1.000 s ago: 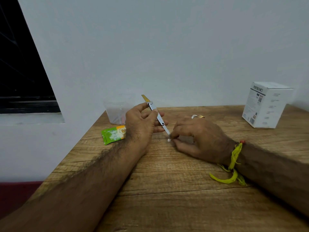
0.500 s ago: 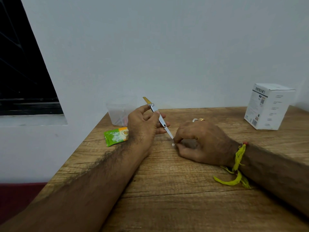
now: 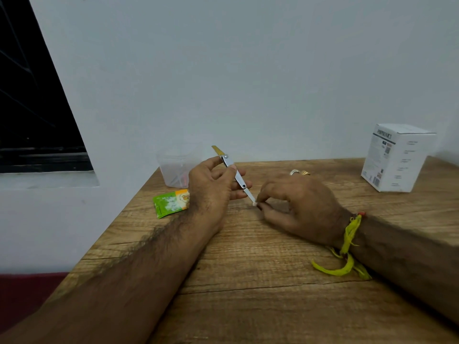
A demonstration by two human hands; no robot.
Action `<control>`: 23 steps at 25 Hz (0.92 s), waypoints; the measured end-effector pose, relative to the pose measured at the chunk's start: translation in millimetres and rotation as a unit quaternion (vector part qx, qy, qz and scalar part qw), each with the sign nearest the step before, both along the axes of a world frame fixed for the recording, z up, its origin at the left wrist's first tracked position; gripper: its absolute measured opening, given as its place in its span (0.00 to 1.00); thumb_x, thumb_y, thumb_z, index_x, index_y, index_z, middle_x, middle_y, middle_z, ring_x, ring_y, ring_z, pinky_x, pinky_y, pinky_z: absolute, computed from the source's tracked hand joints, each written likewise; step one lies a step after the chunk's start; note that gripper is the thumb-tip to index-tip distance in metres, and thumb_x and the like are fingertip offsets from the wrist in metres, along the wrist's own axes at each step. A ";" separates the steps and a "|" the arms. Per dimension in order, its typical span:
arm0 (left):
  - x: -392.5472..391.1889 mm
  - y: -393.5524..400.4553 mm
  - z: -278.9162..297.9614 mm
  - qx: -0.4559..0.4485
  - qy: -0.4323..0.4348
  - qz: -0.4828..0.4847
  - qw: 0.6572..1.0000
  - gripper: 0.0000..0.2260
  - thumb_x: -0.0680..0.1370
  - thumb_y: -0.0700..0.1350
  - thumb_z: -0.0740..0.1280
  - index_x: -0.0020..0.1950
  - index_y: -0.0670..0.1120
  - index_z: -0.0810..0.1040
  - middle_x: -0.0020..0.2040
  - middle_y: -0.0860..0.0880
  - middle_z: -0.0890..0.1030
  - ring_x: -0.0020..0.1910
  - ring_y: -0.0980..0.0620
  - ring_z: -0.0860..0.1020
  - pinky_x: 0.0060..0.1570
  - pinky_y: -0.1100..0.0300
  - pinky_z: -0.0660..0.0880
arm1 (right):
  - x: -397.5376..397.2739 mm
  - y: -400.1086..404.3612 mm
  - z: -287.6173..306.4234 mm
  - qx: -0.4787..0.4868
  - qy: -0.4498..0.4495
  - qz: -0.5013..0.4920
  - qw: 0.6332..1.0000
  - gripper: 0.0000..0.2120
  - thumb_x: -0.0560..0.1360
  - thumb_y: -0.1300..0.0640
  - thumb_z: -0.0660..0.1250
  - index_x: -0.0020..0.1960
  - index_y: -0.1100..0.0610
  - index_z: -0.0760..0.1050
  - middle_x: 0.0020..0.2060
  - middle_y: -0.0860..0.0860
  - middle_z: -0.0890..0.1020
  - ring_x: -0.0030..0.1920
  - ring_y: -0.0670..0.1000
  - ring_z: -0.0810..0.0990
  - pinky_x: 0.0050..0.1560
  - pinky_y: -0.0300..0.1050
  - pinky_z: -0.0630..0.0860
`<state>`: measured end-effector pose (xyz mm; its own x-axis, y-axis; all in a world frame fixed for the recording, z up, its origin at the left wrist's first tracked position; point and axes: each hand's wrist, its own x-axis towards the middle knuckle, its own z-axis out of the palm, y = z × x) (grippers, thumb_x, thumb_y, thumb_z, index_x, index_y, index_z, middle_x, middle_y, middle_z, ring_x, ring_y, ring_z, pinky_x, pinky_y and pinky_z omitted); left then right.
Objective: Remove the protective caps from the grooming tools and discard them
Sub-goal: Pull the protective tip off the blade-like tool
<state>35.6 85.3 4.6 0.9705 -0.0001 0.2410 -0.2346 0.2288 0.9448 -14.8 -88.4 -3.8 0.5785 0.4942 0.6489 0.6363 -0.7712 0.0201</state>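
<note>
My left hand (image 3: 213, 187) grips a slim silver grooming tool (image 3: 237, 178) with a gold upper end, held slanting down to the right above the wooden table (image 3: 248, 281). A small white protective cap (image 3: 254, 203) sits at the tool's lower tip. My right hand (image 3: 298, 207) pinches that cap between thumb and forefinger, with the wrist resting on the table. Whether the cap is still seated on the tip or just off it is too small to tell.
A clear plastic container (image 3: 177, 170) holding several thin tools stands at the back left against the wall. A green and orange sachet (image 3: 171, 203) lies beside my left wrist. A white carton (image 3: 397, 157) stands at the back right. A yellow thread band (image 3: 347, 244) hangs from my right wrist.
My right hand's pinch on the white cap has stayed at the tool's tip with only small shifts. The left hand keeps holding the tool at the same slant.
</note>
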 end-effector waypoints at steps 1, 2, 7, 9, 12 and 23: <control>0.1 0.2 0.0 0.000 -0.001 -0.001 1.000 0.16 0.81 0.36 0.66 0.69 0.40 0.73 0.46 0.41 0.86 0.35 0.46 0.86 0.29 0.57 0.81 | 0.4 1.4 0.5 0.001 0.000 0.003 1.000 0.06 0.76 0.51 0.67 0.46 0.51 0.83 0.42 0.44 0.85 0.43 0.50 0.83 0.44 0.49 0.75; -0.1 0.2 -0.1 0.001 -0.003 -0.003 1.000 0.16 0.81 0.36 0.66 0.69 0.40 0.73 0.46 0.41 0.86 0.35 0.46 0.86 0.29 0.58 0.80 | 0.6 3.5 0.3 -0.005 -0.001 0.005 1.000 0.07 0.76 0.51 0.67 0.46 0.51 0.83 0.43 0.44 0.85 0.44 0.50 0.83 0.44 0.49 0.76; -4.9 -1.6 1.2 0.013 -0.019 -0.013 1.000 0.16 0.80 0.36 0.67 0.68 0.42 0.74 0.45 0.42 0.87 0.36 0.45 0.86 0.31 0.57 0.81 | 1.1 3.6 -0.8 0.070 0.004 -0.003 0.998 0.06 0.76 0.52 0.66 0.47 0.50 0.82 0.42 0.44 0.85 0.42 0.49 0.82 0.42 0.51 0.77; -6.2 -2.3 2.0 0.013 -0.026 -0.019 0.999 0.16 0.80 0.37 0.68 0.67 0.43 0.74 0.45 0.43 0.87 0.37 0.44 0.86 0.32 0.56 0.82 | 0.0 4.0 -0.9 0.164 0.017 0.011 0.986 0.02 0.74 0.57 0.72 0.44 0.51 0.82 0.40 0.45 0.83 0.42 0.46 0.80 0.40 0.50 0.78; -7.3 -1.5 3.4 -0.024 -0.007 -0.035 0.999 0.15 0.80 0.38 0.68 0.67 0.41 0.74 0.46 0.42 0.87 0.40 0.42 0.86 0.35 0.53 0.83 | 1.0 7.0 -1.3 0.260 0.016 0.004 0.966 0.03 0.73 0.61 0.74 0.42 0.54 0.82 0.39 0.46 0.82 0.41 0.46 0.80 0.38 0.45 0.78; -25.8 -9.4 8.7 0.227 -0.096 -0.055 0.967 0.14 0.78 0.41 0.71 0.64 0.49 0.80 0.38 0.46 0.85 0.27 0.50 0.81 0.29 0.56 0.79 | 4.9 6.4 7.6 0.551 0.180 0.040 0.814 0.02 0.76 0.60 0.73 0.46 0.60 0.83 0.42 0.54 0.86 0.43 0.51 0.85 0.43 0.46 0.83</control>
<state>9.9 75.9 13.3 0.8956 -0.2492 0.3685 -0.4144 -0.1665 0.8947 -9.9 -82.0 3.8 0.8234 -0.2282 0.5196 0.4977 -0.1494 -0.8544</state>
